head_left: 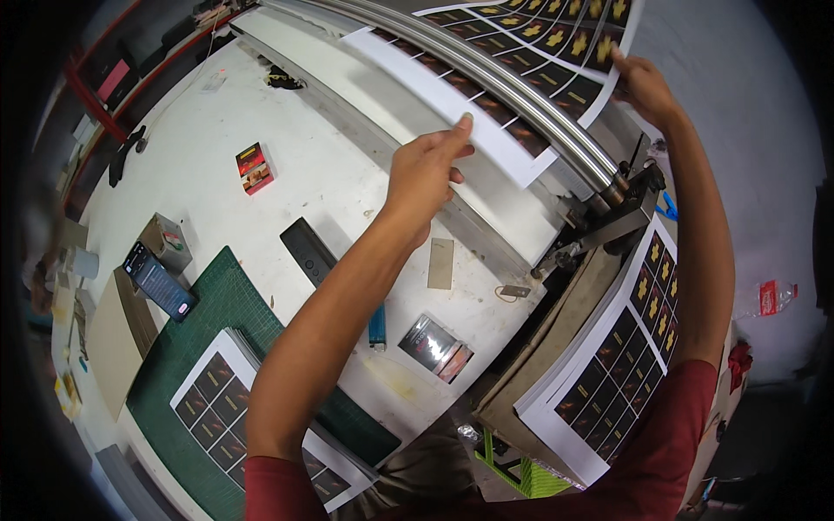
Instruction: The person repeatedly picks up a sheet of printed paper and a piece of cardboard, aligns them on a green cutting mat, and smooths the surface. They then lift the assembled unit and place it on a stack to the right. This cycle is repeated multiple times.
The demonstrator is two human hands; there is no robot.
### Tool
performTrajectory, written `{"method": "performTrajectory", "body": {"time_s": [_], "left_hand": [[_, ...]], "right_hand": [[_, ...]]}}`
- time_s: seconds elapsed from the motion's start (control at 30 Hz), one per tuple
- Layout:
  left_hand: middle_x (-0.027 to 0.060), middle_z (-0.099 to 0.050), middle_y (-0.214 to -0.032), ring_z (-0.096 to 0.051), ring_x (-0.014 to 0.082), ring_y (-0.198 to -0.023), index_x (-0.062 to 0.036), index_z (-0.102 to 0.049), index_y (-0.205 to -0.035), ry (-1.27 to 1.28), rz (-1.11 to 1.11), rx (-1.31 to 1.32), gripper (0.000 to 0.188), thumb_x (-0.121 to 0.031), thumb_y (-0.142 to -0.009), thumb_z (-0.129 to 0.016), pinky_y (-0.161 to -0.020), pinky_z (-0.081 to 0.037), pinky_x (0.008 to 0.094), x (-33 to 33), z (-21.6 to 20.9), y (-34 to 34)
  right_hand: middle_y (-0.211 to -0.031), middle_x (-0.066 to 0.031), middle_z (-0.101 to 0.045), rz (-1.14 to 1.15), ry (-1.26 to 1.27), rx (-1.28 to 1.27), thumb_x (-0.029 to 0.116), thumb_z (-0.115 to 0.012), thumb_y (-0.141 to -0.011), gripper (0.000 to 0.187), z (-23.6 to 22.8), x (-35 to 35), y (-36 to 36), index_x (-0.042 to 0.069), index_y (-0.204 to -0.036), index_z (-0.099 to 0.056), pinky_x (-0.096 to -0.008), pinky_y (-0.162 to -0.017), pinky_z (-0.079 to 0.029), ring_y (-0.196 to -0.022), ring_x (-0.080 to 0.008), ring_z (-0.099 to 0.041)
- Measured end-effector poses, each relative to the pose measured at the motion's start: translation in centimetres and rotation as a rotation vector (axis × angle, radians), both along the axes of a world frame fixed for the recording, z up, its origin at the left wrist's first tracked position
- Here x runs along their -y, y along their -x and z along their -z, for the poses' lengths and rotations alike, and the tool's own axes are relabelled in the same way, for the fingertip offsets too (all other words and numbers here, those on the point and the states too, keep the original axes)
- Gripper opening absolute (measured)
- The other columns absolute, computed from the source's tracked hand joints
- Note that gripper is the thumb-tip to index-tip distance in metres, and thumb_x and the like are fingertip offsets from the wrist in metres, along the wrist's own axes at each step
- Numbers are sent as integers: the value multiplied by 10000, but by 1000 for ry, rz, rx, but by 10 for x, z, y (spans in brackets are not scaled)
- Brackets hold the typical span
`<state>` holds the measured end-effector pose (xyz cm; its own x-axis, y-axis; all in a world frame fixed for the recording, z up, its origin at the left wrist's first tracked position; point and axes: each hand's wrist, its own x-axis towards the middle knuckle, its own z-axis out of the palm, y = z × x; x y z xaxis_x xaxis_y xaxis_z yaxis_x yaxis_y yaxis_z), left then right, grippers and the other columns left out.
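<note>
A dark printed sheet [499, 148] with a white border lies across a pair of steel rollers [539, 104], its near edge over the white bed. My left hand [421, 178] is closed at that near edge, thumb on top and the other fingers curled beside it. Beyond the rollers, my right hand [645, 87] grips the right edge of a curved printed sheet [556, 35] with yellow shapes. Whether both hands hold the same sheet cannot be told, since the rollers hide part of it.
A stack of printed sheets [608, 382] lies at right below the roller end. On the white table [347, 187] are a green cutting mat [230, 286] with another stack, a phone [158, 282], a small red box [254, 168], a black device [307, 249] and a packet [434, 347].
</note>
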<state>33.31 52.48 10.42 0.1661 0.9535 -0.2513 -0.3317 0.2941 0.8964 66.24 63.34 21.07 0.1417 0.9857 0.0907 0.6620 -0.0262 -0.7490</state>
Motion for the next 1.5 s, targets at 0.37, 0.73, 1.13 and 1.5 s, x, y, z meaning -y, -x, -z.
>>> {"method": "performTrajectory", "body": {"time_s": [0.37, 0.73, 1.13, 1.5], "left_hand": [[90, -664, -826, -658, 174, -659, 28, -615, -1030, -60, -355, 45, 247, -133, -871, -713, -603, -565, 290, 124, -28, 114], [85, -680, -918, -630, 122, -687, -7, -602, -1133, -248, -664, -57, 338, -282, -938, -629, -616, -504, 233, 280, -75, 278], [222, -521, -1278, -519, 246, -1139, 92, -348, -1432, -913, -1003, -299, 622, -192, -904, -515, -1027, -404, 376, 543, -86, 425], [106, -691, -911, -598, 97, -725, 92, -446, -1373, -110, -965, -565, 623, 59, -772, -604, -665, -505, 217, 552, 0, 434]], "right_hand": [[-907, -126, -660, -328, -682, 430, 236, -723, -823, 393, 0, 174, 101, -3, -1125, -647, -346, -804, -490, -850, -224, -627], [-1017, -171, -656, -528, -1057, 495, -45, -654, -715, 299, 27, 248, 237, -15, -1011, -629, -429, -829, -514, -924, -341, -647], [-816, -175, -686, -1018, -376, 520, 147, -602, -683, 249, -185, 362, 425, -50, -811, -686, -365, -712, -504, -795, -222, -641], [-760, -84, -668, -1429, 44, 461, 201, -582, -743, 228, 49, 243, 630, -8, -762, -670, -347, -633, -487, -681, -164, -588]]}}
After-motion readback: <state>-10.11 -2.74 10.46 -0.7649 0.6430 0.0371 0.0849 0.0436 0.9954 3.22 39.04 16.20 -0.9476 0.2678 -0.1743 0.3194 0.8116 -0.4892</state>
